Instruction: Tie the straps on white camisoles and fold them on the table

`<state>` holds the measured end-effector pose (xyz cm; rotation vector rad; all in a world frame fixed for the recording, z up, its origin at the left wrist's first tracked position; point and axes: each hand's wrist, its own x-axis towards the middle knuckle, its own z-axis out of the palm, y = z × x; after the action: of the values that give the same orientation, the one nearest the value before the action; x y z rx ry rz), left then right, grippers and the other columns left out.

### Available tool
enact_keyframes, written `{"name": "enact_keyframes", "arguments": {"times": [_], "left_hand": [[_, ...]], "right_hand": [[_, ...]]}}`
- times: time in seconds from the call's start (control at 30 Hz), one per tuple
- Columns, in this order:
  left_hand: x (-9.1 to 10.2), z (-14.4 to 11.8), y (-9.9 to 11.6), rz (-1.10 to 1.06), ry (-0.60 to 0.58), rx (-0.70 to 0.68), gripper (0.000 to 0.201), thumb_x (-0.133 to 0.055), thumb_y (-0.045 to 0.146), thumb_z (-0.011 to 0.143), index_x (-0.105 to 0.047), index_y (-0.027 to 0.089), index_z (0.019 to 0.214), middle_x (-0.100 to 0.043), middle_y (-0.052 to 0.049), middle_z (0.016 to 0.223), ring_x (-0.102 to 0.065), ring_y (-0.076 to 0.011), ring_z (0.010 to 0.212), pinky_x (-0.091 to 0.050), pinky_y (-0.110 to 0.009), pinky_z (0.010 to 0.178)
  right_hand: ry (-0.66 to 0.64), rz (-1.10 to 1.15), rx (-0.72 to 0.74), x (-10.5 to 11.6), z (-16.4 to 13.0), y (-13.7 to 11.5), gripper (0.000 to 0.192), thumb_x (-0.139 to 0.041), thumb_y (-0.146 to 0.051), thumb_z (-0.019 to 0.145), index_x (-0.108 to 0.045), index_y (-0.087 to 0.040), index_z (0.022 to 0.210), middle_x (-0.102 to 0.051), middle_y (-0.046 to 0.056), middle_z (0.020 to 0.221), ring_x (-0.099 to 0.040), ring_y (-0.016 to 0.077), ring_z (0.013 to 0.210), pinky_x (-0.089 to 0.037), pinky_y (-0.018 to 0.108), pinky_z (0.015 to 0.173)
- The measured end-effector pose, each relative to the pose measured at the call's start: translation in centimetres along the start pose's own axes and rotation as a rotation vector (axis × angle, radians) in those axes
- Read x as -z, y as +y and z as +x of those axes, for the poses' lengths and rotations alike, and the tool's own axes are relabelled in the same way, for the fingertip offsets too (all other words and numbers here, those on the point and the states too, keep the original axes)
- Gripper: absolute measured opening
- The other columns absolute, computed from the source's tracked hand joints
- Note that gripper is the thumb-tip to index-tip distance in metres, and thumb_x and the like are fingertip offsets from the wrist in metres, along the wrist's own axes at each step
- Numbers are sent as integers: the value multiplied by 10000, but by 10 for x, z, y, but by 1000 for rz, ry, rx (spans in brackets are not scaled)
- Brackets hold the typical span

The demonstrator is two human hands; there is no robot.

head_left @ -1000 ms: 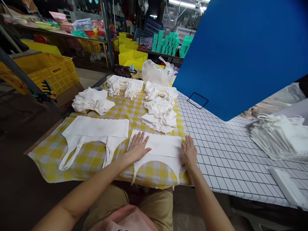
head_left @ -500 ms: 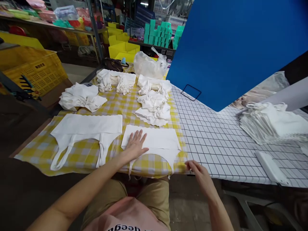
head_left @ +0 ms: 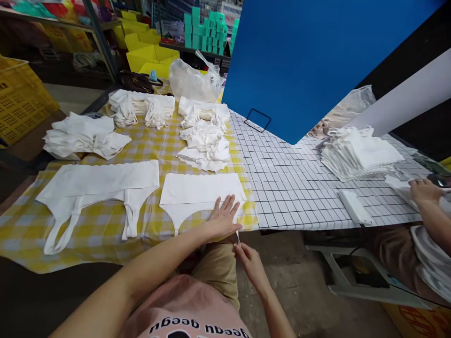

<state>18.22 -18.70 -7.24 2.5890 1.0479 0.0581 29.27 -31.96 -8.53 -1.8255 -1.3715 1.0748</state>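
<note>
A white strappy top [head_left: 197, 188] lies flat on the yellow checked cloth in front of me, its straps toward the table's front edge. My left hand [head_left: 224, 218] rests on the lower right part of it, fingers spread. Just past the edge, my right hand [head_left: 251, 266] pinches the right strap [head_left: 237, 237], which runs down from under my left hand. To the left, a second white top [head_left: 102, 180] is spread out with its looped straps toward me.
Folded white tops [head_left: 160, 110] and crumpled ones [head_left: 207, 145] lie farther back. At right, a white stack [head_left: 355, 150] and a white box-like object [head_left: 354, 206] rest on the grid cloth. Another person's hand [head_left: 424, 190] touches white fabric. A blue panel [head_left: 299, 65] hangs above.
My left hand has slid right and toward the edge across the top. My right hand has moved left and down and now holds the strap. The view has shifted right, showing another person.
</note>
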Motion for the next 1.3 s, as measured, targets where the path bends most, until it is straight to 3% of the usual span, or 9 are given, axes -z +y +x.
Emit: {"name": "enact_keyframes", "arguments": {"times": [0.17, 0.37, 0.67, 0.8, 0.9, 1.0, 1.07, 1.17, 1.3], "left_hand": [[9, -4, 1, 1, 4, -6, 751, -384, 567, 824, -213, 116, 1399, -84, -159, 1481, -16, -271, 1368, -39, -520, 1081], [10, -4, 1, -2, -5, -18, 735, -378, 559, 833, -212, 121, 1400, -80, -160, 1480, -19, -272, 1368, -37, -524, 1078], [7, -1, 1, -16, -22, 14, 744, -426, 556, 816, -231, 133, 1396, -86, -151, 1480, -15, -261, 1368, -31, -518, 1084], [10, -3, 7, -72, 42, 25, 683, -430, 477, 845, -223, 127, 1394, -107, -156, 1478, -38, -263, 1367, -46, -517, 1085], [27, -9, 27, -279, 112, -40, 569, -350, 389, 897, -201, 166, 1399, -197, -111, 1469, -120, -214, 1363, -75, -467, 1099], [52, -15, 53, -675, 48, -234, 483, -354, 397, 898, -323, 215, 1344, -471, -59, 1327, -401, -176, 1233, -177, -385, 1081], [65, -18, 67, -896, -54, -280, 424, -410, 432, 868, -488, 190, 1207, -656, -43, 1049, -574, -166, 981, -327, -330, 974], [71, -21, 73, -1140, -124, -150, 380, -436, 449, 839, -607, 128, 950, -654, -12, 636, -584, -134, 689, -427, -240, 723], [71, -23, 65, -1350, -135, -6, 372, -439, 436, 828, -613, 109, 865, -577, 8, 488, -558, -121, 580, -399, -210, 597]], "right_hand": [[-43, -390, 66, 57, -42, -18, 441, -353, -471, 853, -533, -176, 579, -526, 4, 513, -468, 132, 496, -324, 223, 499], [-3, -528, -3, 123, -71, -45, 401, -352, -472, 842, -565, -202, 635, -549, -5, 509, -503, 135, 484, -354, 209, 472], [234, -581, -7, 173, -68, -53, 318, -446, -524, 750, -592, -255, 664, -636, 15, 590, -570, 173, 519, -428, 229, 479], [345, -589, 29, 176, -58, -68, 298, -462, -525, 737, -583, -257, 690, -637, 25, 628, -576, 186, 546, -426, 249, 483], [245, -546, 150, 164, -43, -89, 278, -430, -477, 784, -564, -250, 699, -625, 40, 670, -578, 189, 609, -438, 260, 542], [89, -500, 244, 146, -23, -108, 263, -382, -410, 837, -542, -234, 724, -613, 54, 736, -568, 183, 670, -442, 268, 598], [38, -483, 262, 137, -11, -115, 261, -349, -380, 862, -516, -223, 738, -599, 49, 747, -554, 173, 672, -437, 270, 605], [-31, -476, 249, 128, 1, -120, 235, -309, -346, 893, -487, -219, 808, -572, 24, 747, -529, 152, 665, -432, 263, 607], [-116, -511, 307, 120, 11, -114, 172, -304, -277, 896, -464, -214, 889, -551, 36, 831, -520, 152, 724, -445, 274, 644]]}}
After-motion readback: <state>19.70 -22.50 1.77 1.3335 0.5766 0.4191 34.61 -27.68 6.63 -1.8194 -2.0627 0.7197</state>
